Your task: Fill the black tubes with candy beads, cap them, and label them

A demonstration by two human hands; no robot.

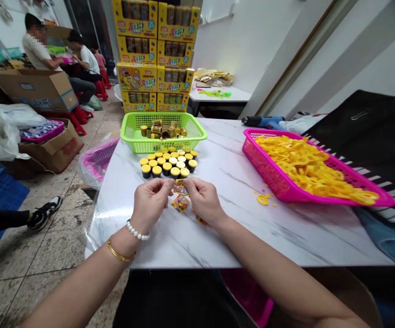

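Observation:
My left hand (152, 202) and my right hand (204, 200) meet over the near part of the marble-patterned table. Between their pinched fingertips is a small colourful printed sticker (180, 187), its edges partly covered by the thumbs. Another printed sticker (180, 203) lies on the tabletop just below, and part of one more shows under my right hand. Just beyond my hands stand several small black cups with yellow lids (166, 167), upright in close rows. My left wrist wears a pearl bracelet and a gold bangle.
Behind the cups, a green basket (163, 146) holds more small labelled cups. On the right, a pink basket (269, 175) is heaped with yellow plastic rings (296, 159). Stacked yellow boxes (137, 79) rise at the back. People sit at the far left; a heat gun (262, 121) lies behind the pink basket.

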